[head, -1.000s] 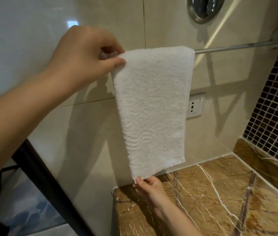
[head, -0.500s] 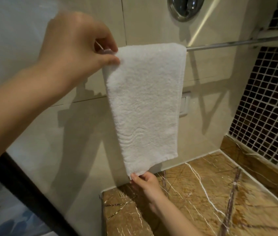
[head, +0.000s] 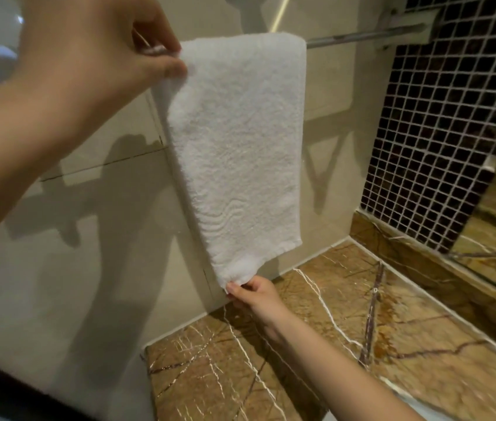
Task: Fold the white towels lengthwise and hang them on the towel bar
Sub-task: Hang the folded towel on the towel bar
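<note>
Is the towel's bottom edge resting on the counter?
No, the towel hangs from the bar with its bottom edge clear of the counter, pinched by the right hand.

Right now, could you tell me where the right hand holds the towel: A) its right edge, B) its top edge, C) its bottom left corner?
C: the right hand pinches the bottom left corner of the towel, while the left hand holds the top by the bar.

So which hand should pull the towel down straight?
Right, probably. The right hand pinches the bottom corner of the towel, so it can tug down. The left hand is up by the bar, pinching the top edge.
</note>
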Motion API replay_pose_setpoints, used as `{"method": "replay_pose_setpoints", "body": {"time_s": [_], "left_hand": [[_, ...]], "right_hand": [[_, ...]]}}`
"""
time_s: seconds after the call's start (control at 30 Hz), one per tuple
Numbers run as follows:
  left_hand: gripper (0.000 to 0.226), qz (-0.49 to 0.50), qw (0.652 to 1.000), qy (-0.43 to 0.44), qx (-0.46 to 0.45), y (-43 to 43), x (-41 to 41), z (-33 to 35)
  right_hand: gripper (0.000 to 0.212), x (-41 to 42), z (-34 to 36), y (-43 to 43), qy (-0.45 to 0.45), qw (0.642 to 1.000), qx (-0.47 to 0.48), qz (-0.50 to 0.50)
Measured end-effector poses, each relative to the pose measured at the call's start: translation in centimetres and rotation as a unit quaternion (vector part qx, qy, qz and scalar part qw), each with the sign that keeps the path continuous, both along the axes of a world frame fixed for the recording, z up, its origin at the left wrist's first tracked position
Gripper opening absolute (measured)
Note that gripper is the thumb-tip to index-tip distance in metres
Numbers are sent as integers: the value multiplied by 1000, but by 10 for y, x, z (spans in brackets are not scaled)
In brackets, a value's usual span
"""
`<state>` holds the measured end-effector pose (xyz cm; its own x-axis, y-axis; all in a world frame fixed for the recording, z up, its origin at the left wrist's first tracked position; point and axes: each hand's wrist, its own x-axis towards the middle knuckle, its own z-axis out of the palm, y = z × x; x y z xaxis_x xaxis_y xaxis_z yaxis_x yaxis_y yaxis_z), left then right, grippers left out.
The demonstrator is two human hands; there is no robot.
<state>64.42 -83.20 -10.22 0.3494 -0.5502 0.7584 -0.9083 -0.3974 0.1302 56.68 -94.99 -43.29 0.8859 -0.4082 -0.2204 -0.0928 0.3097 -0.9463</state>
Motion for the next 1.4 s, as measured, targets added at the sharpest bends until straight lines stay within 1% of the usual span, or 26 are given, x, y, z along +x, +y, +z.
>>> {"method": "replay_pose_setpoints", "body": {"time_s": [0.1,0.2,0.27,0.4,0.5,0.53,0.6,0.67,0.73,0.8,0.9,1.03,1.17,1.4], "left_hand": [[28,-10,1000,4,4,-15,3,-1],[30,-19,1000,16,5,-28,2,0],[29,-26,1000,8,10,-36,3,0],[25,-58,998,-5,13,-52,5,0],[30,-73,997,2,8,-65,13,0],[32,-85,996,-9,11,-67,18,0],[39,-76,996,-43,-11,-70,35,7],[42,-85,996,-22,-11,-79,33,5],[37,-106,994,9,5,-94,18,2],[30,-116,993,-1,10,-105,10,4],[39,-104,994,-24,25,-119,10,6],[36,-103,994,-40,21,-137,9,7],[39,-99,993,-55,23,-153,8,7],[27,-114,990,-80,3,-178,-4,5]], "right_hand": [[29,-3,1,-11,-1,1000,7,-2],[12,-9,2,-23,-14,1000,19,-3],[1,-13,2,-32,-24,999,27,-7],[8,-20,6,-47,-25,1000,4,-2],[11,-25,11,-60,-20,1000,-20,1],[11,-27,12,-65,-19,999,-29,2],[11,-29,12,-75,-18,999,-45,2],[11,-32,12,-85,-20,998,-57,2],[11,-34,12,-95,-23,998,-63,5],[11,-35,13,-104,-28,997,-65,3],[14,-36,14,-116,-35,997,-68,-6],[14,-34,13,-128,-44,997,-63,-24],[9,-32,12,-140,-53,997,-30,-41],[6,-33,14,-162,-40,997,4,-68]]}}
